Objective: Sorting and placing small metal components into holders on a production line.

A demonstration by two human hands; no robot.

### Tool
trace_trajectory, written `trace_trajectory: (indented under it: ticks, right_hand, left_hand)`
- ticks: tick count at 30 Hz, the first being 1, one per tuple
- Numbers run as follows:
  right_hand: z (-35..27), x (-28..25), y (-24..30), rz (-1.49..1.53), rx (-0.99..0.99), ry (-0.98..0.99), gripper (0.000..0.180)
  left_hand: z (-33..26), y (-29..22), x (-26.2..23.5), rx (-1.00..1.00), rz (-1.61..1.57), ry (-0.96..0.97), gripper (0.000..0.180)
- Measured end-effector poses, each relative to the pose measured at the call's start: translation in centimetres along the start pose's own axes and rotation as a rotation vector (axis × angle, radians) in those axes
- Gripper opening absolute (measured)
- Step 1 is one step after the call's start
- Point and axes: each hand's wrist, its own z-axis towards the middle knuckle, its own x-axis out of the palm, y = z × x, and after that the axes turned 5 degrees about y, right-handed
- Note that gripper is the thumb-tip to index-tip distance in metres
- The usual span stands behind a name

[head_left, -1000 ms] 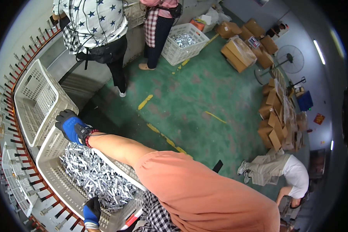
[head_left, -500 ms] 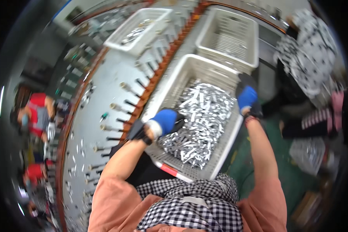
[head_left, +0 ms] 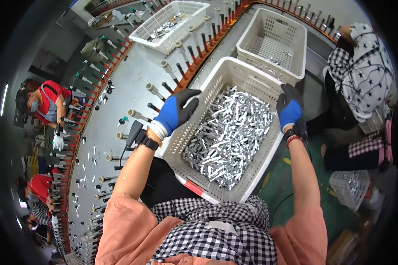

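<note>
Head view. Both forearms rise from the lower edge, bare below peach sleeves, each with a dark wrist strap. Left hand (head_left: 176, 112), in a blue and black glove, sits centre-left of the frame; grip closed over the left rim of a white slotted crate (head_left: 247, 187), fingers curled over the top edge, thumb side toward the worktop (head_left: 128, 84). Right hand (head_left: 289, 109), same glove, centre-right; grip closed on the crate's opposite rim, fingers hooked over the edge, wrist straight, forearm running almost vertical in the frame.

The crate fills the middle of the frame, between the two hands and tilted across the picture, and carries a heap of small shiny metal parts (head_left: 227, 139).

Just beyond it, upper right, an almost empty white crate (head_left: 272, 42). Upper centre, a third crate (head_left: 170, 22) with a few metal parts stands on the grey curved worktop, which is edged with rows of upright pegs (head_left: 157, 90).

Right edge: a person in a star-print top (head_left: 362, 70). Left edge: people in red tops (head_left: 48, 99).
</note>
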Motion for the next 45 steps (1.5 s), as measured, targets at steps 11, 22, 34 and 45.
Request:
trace_trajectory:
  ticks: [11,22,34,45]
  right_hand:
    - [1.3,0.0,-0.3,0.034,0.018,0.013,0.028]
    - [1.9,-0.6,-0.2,0.015,-0.019,0.035,0.031]
    - [2.6,0.7,-1.2,0.041,0.028,0.193,0.031]
    - [3.3,1.0,-0.9,0.061,-0.043,0.021,0.027]
  left_hand:
    - [-0.5,6.8,5.6,-0.401,0.228,0.068,0.062]
    - [-0.6,6.8,6.0,-0.326,0.061,-0.06,0.049]
    - [0.0,9.5,5.9,-0.3,0.183,-0.035,0.055]
    - [1.7,10.1,6.0,-0.435,0.081,0.017,0.066]
